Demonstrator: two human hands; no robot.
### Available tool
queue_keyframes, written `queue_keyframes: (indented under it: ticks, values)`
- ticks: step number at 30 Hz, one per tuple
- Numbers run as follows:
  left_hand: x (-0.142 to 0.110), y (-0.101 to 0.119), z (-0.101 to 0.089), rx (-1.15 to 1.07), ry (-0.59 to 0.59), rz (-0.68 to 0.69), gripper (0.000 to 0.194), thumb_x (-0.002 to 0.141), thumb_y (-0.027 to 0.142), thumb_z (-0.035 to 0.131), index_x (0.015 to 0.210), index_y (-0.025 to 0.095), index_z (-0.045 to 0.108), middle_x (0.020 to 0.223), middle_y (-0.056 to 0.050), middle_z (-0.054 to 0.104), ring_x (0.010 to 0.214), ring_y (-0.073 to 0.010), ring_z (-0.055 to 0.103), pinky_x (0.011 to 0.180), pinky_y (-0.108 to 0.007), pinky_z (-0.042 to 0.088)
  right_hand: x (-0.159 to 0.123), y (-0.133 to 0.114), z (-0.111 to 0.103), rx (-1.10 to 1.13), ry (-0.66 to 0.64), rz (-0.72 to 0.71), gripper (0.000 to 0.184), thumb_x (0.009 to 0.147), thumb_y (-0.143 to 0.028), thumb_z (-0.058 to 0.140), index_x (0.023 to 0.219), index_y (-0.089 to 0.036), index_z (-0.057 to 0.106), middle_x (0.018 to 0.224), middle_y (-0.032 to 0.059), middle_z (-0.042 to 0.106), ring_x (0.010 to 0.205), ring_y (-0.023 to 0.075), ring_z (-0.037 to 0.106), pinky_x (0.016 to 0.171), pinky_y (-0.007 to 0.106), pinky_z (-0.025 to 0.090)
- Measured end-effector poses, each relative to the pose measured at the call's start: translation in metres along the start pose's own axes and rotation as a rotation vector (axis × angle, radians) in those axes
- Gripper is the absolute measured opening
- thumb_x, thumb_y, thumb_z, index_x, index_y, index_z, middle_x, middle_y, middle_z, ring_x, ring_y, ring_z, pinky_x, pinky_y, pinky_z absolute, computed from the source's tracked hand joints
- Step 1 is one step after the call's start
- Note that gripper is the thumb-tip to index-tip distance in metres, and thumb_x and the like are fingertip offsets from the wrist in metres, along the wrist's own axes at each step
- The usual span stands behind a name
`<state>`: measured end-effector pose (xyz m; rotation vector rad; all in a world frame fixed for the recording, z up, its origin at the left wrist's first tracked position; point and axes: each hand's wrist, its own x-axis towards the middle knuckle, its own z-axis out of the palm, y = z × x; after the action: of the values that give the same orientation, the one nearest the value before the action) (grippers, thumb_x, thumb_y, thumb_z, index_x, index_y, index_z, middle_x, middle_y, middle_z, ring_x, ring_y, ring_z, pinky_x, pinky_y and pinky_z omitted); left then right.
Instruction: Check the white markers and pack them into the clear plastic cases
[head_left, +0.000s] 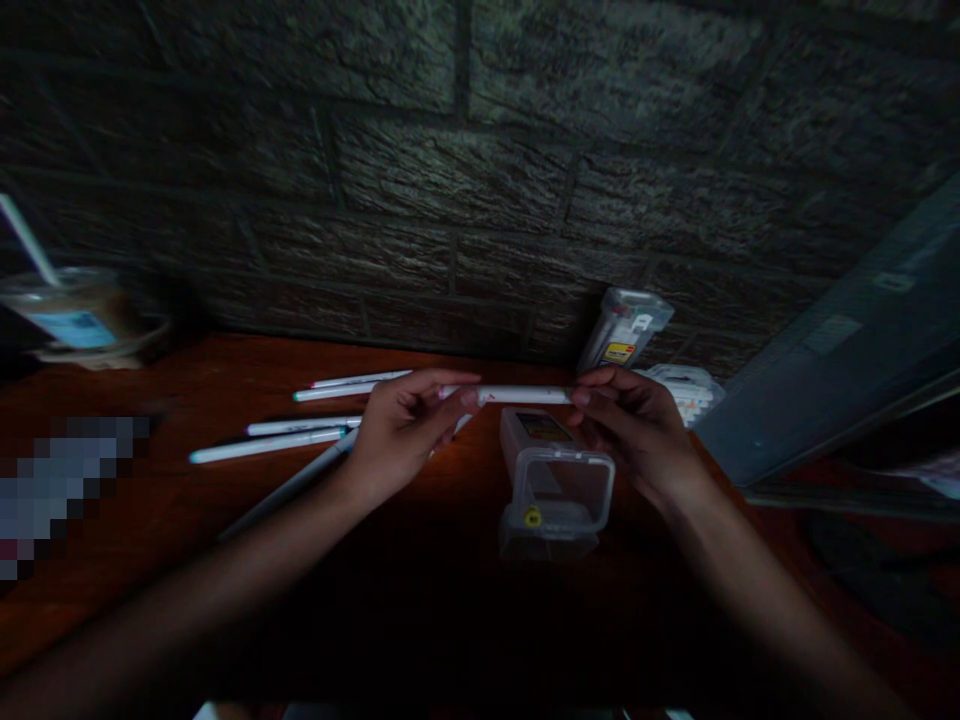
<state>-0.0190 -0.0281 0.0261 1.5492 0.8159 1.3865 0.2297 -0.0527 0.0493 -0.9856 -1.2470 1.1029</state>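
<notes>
A white marker pen (521, 395) is held level between my two hands. My left hand (405, 420) pinches its left end, where a pinkish tint shows. The thumb and fingers of my right hand (626, 420) close on the right end. Below the pen, a clear plastic case (517, 445) lies on the table with its lid open toward me and a round yellow sticker inside. Several white markers (274, 443) with coloured tips lie left of and partly behind my left hand.
A second clear case (624, 320) with a yellow label stands against the stone wall (450, 200). Beside it are white-ended items in clear plastic (686, 385). A drink cup (75, 310) with a straw is at far left. A grey metal post (825, 340) rises at right.
</notes>
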Motion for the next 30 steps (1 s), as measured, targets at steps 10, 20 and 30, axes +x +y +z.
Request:
queue_keyframes:
  ticks: [10,20,30]
  values:
    - [0.003,-0.003,-0.003,-0.234,-0.015,-0.083,0.026,0.095,0.036,0.071,0.112,0.018,0.078,0.087,-0.009,0.081,0.046,-0.0080,0.054,0.044,-0.021,0.045,0.000,-0.006,0.001,0.102,0.033,0.054,0.019,0.080,-0.035,0.085,0.089,-0.019,0.078,0.071,0.0036,0.079,0.043,0.0086,0.053,0.039,0.021,0.039]
    - [0.003,-0.002,-0.002,-0.180,-0.013,-0.110,0.028,0.089,0.032,0.077,0.112,0.016,0.077,0.078,-0.005,0.077,0.045,-0.0079,0.052,0.041,-0.020,0.042,0.001,-0.004,-0.002,0.093,-0.001,0.027,0.023,0.082,-0.034,0.084,0.100,-0.020,0.083,0.074,0.0045,0.081,0.043,0.0090,0.058,0.039,0.021,0.038]
    - [-0.002,-0.002,0.002,0.106,-0.059,-0.020,0.014,0.082,0.027,0.082,0.087,0.015,0.077,0.064,0.001,0.066,0.048,-0.0074,0.050,0.043,-0.020,0.036,0.001,0.004,0.001,-0.097,-0.013,-0.110,0.018,0.071,-0.028,0.095,0.081,-0.022,0.081,0.057,-0.0031,0.067,0.046,0.0066,0.049,0.042,0.020,0.034]
